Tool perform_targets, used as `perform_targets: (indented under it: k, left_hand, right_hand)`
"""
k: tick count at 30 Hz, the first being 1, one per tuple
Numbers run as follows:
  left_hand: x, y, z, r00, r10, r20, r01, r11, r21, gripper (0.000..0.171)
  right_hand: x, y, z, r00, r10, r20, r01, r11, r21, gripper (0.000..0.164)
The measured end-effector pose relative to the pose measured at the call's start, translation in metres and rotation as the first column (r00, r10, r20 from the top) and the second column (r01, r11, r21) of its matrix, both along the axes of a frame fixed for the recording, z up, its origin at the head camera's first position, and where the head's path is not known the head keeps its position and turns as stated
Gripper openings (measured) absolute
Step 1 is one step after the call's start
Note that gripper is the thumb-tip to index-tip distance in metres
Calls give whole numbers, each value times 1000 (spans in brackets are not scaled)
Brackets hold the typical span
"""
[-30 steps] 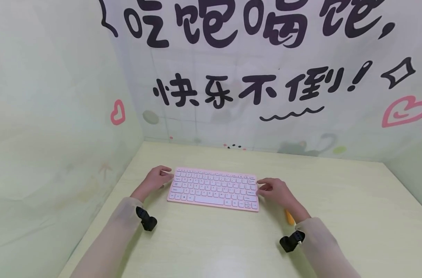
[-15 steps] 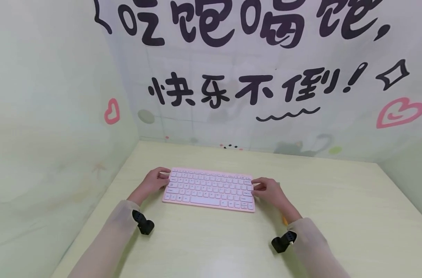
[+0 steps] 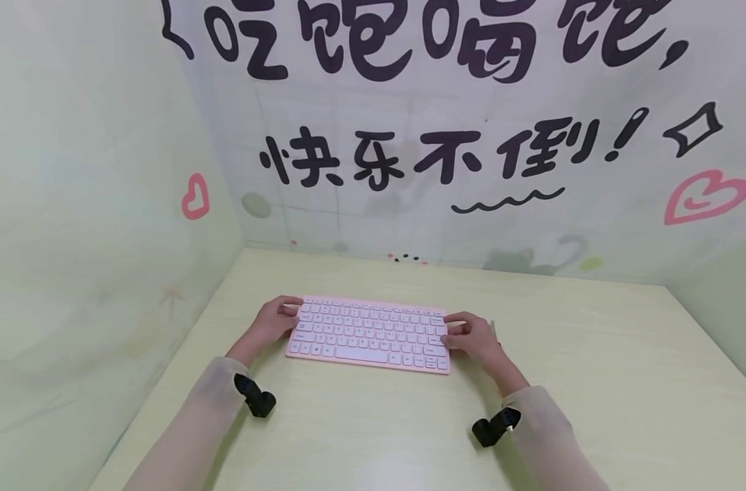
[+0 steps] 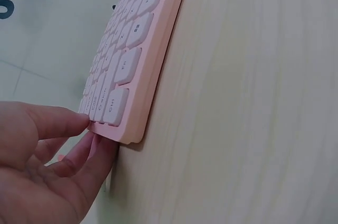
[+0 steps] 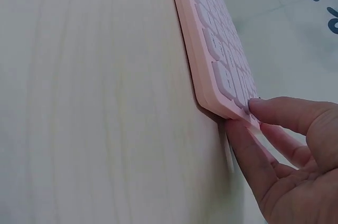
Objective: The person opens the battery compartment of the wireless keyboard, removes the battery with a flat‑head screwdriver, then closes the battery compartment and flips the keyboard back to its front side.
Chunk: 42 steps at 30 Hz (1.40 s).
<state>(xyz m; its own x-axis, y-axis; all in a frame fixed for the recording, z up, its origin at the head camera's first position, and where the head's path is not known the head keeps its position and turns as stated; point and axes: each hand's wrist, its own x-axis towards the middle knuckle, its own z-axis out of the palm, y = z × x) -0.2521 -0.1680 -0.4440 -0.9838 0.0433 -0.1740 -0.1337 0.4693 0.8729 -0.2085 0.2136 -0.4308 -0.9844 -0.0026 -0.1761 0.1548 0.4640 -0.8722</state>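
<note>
A pink keyboard [image 3: 368, 334] with white keys lies on the pale table in the head view. At its left end, my left hand [image 3: 270, 323] pinches the edge. The left wrist view shows the thumb [image 4: 58, 122] on the top edge and the other fingers under the corner. My right hand [image 3: 476, 337] grips the opposite end the same way, its thumb [image 5: 280, 112] on top and fingertips beneath in the right wrist view. The keyboard's near edge appears low against the tabletop; whether its far side is raised cannot be told.
Past the right hand, a thin greyish tip [image 3: 493, 329] sticks out; the forearm hides the rest. Black cameras [image 3: 259, 399] sit on both wrists. A printed wall sheet [image 3: 373, 218] stands behind the table [image 3: 373, 436], with another sheet [image 3: 103, 273] at the left.
Both hands have closed in on the keyboard's ends and now grip them. The right forearm has shifted left, covering an orange object seen earlier. The head view has turned slightly.
</note>
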Motion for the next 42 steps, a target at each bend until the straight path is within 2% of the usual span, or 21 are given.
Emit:
perform_targets:
  k: [13, 21, 26, 32, 36, 42]
  left_hand:
    - [3, 1, 5, 998, 29, 50, -31, 999, 30, 40]
    - [7, -5, 8, 1000, 11, -18, -11, 1000, 4, 40]
    - [9, -7, 12, 1000, -1, -28, 3, 996, 90, 40]
    - [11, -5, 18, 1000, 6, 9, -8, 972, 236, 43]
    - [13, -3, 22, 1000, 12, 15, -16, 958, 286, 44]
    - [15, 1, 29, 1000, 24, 4, -25, 950, 312, 45]
  right_hand:
    - [-2, -3, 3, 997, -41, 64, 47, 995, -83, 42]
    - [-4, -1, 10, 996, -16, 83, 29, 987, -158, 46]
    - [-4, 0, 14, 996, -10, 84, 24, 985, -168, 47]
    - [-4, 2, 16, 997, -12, 71, 26, 982, -188, 48]
    - [-4, 3, 18, 998, -17, 67, 30, 980, -199, 48]
    - [-5, 3, 21, 997, -26, 67, 39, 980, -196, 48]
